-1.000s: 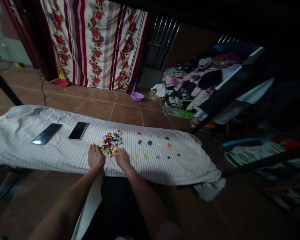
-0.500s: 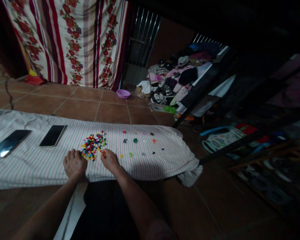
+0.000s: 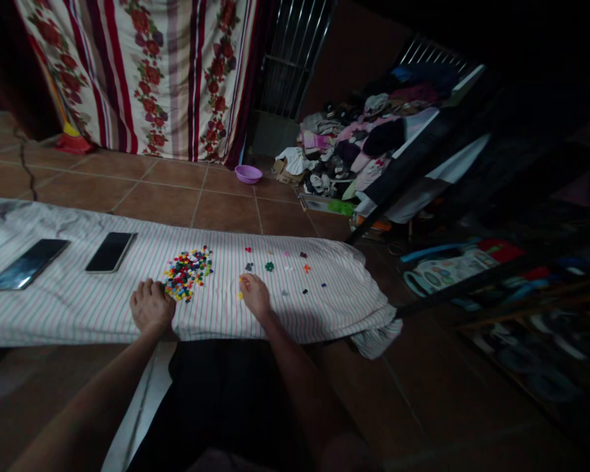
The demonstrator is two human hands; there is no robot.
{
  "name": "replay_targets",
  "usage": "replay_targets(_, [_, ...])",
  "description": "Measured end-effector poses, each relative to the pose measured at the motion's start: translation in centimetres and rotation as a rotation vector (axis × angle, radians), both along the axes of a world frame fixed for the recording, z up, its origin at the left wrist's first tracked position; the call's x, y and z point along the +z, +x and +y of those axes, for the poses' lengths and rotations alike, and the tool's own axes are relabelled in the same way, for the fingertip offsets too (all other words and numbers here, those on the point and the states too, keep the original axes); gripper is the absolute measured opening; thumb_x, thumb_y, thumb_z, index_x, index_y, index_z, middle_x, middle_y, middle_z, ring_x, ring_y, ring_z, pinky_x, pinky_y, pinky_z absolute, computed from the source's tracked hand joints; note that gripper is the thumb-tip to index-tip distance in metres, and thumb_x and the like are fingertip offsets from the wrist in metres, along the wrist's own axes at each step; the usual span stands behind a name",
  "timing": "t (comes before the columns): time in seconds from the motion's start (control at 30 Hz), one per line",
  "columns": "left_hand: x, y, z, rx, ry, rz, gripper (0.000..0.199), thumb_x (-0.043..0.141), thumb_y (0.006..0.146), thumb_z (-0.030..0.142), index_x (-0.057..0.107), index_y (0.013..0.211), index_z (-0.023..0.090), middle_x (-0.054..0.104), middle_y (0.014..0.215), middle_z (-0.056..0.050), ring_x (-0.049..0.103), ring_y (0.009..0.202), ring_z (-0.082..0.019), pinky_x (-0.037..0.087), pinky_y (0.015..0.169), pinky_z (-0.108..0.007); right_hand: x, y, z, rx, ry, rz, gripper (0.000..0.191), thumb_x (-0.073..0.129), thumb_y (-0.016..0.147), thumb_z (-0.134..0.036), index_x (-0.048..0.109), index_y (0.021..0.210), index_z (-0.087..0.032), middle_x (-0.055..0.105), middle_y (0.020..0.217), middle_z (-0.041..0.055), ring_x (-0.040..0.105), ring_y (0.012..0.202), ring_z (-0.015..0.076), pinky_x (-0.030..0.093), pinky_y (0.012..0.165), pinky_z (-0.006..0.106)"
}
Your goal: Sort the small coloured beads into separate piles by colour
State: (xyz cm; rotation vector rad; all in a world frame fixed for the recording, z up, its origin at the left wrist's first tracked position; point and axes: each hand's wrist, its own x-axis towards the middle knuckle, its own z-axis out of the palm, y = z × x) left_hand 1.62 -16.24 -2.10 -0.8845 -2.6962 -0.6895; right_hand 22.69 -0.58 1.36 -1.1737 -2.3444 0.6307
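A pile of small multicoloured plastic pieces (image 3: 189, 270) lies on the striped cloth (image 3: 211, 314). My left hand (image 3: 152, 305) rests palm down at the pile's near left edge, fingers loosely spread. Right of the pile, my right hand (image 3: 256, 296) pinches a small yellow piece (image 3: 240, 280) just above the cloth. Another yellow piece (image 3: 240, 295) lies close below those fingertips. Small one-colour groups sit around that hand: grey pieces (image 3: 249, 267), green pieces (image 3: 269, 267), orange pieces (image 3: 307, 268) and red pieces (image 3: 248, 249). My right hand hides part of the cloth there.
Two phones lie on the cloth at left, one nearer the pile (image 3: 111, 252) and one farther out (image 3: 28, 264). Beyond, a purple basin (image 3: 248, 174) stands on the tiled floor before a floral curtain (image 3: 177, 78). A heap of clothes (image 3: 354, 141) fills the back right.
My right hand has moved right from the pile's edge to the yellow pieces, carrying a yellow piece. My left hand stays by the pile. The whole view has shifted slightly.
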Motion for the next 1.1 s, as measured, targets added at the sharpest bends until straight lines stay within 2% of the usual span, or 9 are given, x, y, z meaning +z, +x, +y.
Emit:
replay_targets(0.17, [0.1,0.0,0.0,-0.001,0.001,0.010,0.040,0.039,0.085,0.024,0.065,0.111,0.009,0.060,0.135,-0.020,0.048,0.133,-0.033,0.034,0.111,-0.049,-0.6,2.0,1.0,0.035,0.002,-0.107,0.023,0.053,0.093,-0.017,0.072,0.105,-0.023,0.071,0.100,0.0038,0.064,0.092,0.0151,0.047,0.086,0.025])
replay_targets(0.33, [0.0,-0.2,0.1,-0.007,0.016,-0.003,0.039,0.041,0.085,0.023,0.066,0.111,0.009,0.060,0.135,-0.021,0.047,0.134,-0.034,0.033,0.112,-0.050,-0.8,1.3,0.3,0.120,0.009,-0.265,0.027,0.051,0.092,-0.013,0.074,0.105,-0.022,0.071,0.102,0.0051,0.062,0.099,0.0162,0.045,0.089,0.025])
replay_targets(0.53, [-0.4,-0.3,0.2,-0.001,0.019,-0.005,0.039,0.043,0.085,0.024,0.065,0.113,0.008,0.059,0.136,-0.022,0.047,0.135,-0.034,0.033,0.113,-0.051,-0.6,0.5,0.0,0.116,-0.010,-0.357,0.035,0.045,0.094,-0.011,0.073,0.113,-0.020,0.071,0.108,0.0080,0.062,0.104,0.0173,0.045,0.093,0.026])
replay_targets(0.73, [-0.4,-0.2,0.2,0.003,0.016,-0.005,0.040,0.043,0.084,0.023,0.065,0.114,0.008,0.059,0.137,-0.021,0.045,0.136,-0.035,0.033,0.113,-0.051,-0.8,0.6,-0.4,0.084,0.015,-0.352,0.043,0.044,0.089,-0.007,0.071,0.119,-0.021,0.069,0.114,0.0072,0.063,0.103,0.0174,0.046,0.092,0.026])
replay_targets(0.93, [-0.9,-0.4,0.2,0.001,0.032,0.001,0.039,0.043,0.084,0.023,0.066,0.113,0.010,0.059,0.137,-0.021,0.046,0.136,-0.035,0.033,0.113,-0.052,-1.5,0.9,-0.9,0.175,0.116,-0.295,0.033,0.053,0.091,-0.022,0.069,0.120,-0.023,0.067,0.119,0.0071,0.059,0.109,0.0198,0.045,0.099,0.030])
replay_targets(1.1, [-0.6,-0.4,0.3,-0.001,0.041,-0.024,0.038,0.044,0.084,0.023,0.066,0.112,0.012,0.059,0.138,-0.020,0.045,0.137,-0.034,0.032,0.113,-0.052,-2.7,0.7,-0.6,0.191,0.154,-0.279,0.028,0.055,0.090,-0.016,0.071,0.112,-0.021,0.067,0.113,0.0080,0.059,0.105,0.0204,0.045,0.098,0.031])
